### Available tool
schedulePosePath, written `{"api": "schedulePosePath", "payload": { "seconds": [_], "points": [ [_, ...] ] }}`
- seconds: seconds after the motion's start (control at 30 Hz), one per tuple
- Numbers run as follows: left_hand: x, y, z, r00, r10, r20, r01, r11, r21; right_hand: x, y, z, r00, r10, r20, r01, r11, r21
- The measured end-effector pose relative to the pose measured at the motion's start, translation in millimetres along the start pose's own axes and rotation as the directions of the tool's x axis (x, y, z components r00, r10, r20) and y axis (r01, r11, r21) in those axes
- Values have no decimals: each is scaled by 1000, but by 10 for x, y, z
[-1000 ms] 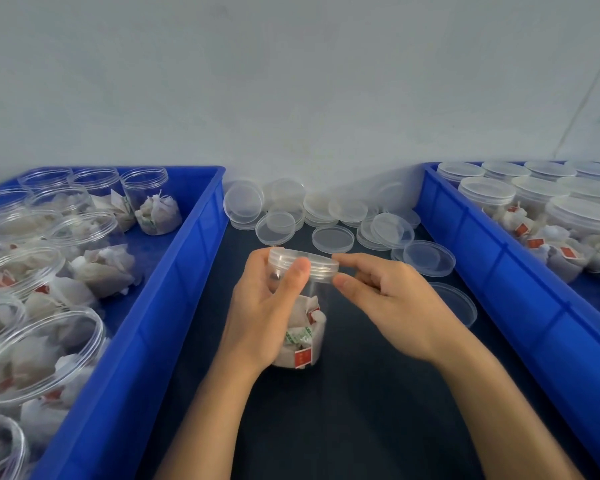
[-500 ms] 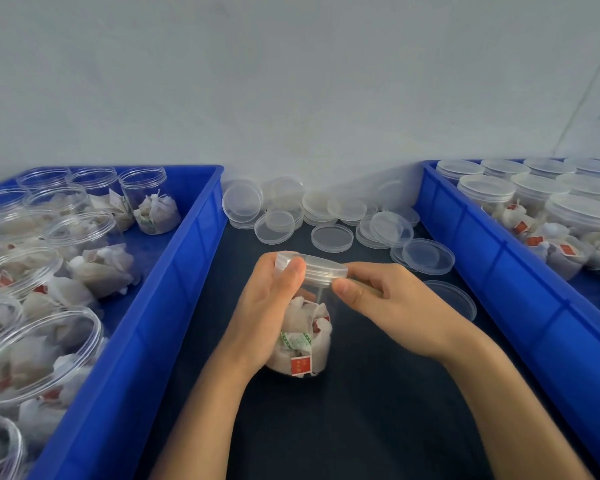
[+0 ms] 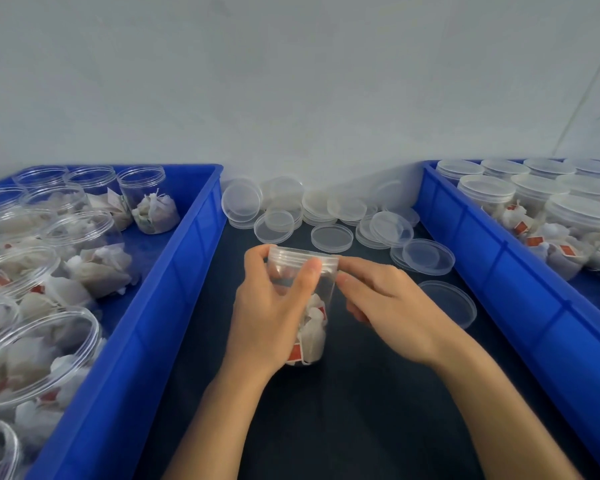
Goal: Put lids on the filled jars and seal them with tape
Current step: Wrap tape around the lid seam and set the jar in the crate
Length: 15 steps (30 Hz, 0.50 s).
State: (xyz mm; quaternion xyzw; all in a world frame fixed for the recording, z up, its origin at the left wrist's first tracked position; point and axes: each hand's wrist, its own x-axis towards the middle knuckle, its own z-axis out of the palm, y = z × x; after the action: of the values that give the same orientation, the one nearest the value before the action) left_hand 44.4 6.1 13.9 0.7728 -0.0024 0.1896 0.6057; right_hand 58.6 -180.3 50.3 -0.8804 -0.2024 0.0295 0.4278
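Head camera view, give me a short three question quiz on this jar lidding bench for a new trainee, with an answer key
1. True or false: the jar between the hands already has a lid on it.
2. Which blue bin holds the jars that already have lids? A. left bin B. right bin
3. Fill in: the loose lids lie on the dark table between the two ____.

Key
1. True. The left hand grips the jar, and the right hand pinches the lid's edge.
2. B. Jars in the left bin are open.
3. bins.
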Motion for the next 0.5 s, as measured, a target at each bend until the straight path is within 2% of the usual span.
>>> {"api": "schedulePosePath", "payload": {
  "seconds": [0.07,0.23,0.5],
  "points": [
    [20,-15,-36,999,-39,-5,38,997,-68,-5,9,8,1000,-11,0,11,999,40],
    [34,-11,-98,998,-52,37,55,995,-85,9,86,-44,995,12,-97,-12,1000,9],
    [53,-5,-104,992,-97,82,107,986,-127,38,169,-69,996,-25,-91,23,999,-31]
  ]
}}
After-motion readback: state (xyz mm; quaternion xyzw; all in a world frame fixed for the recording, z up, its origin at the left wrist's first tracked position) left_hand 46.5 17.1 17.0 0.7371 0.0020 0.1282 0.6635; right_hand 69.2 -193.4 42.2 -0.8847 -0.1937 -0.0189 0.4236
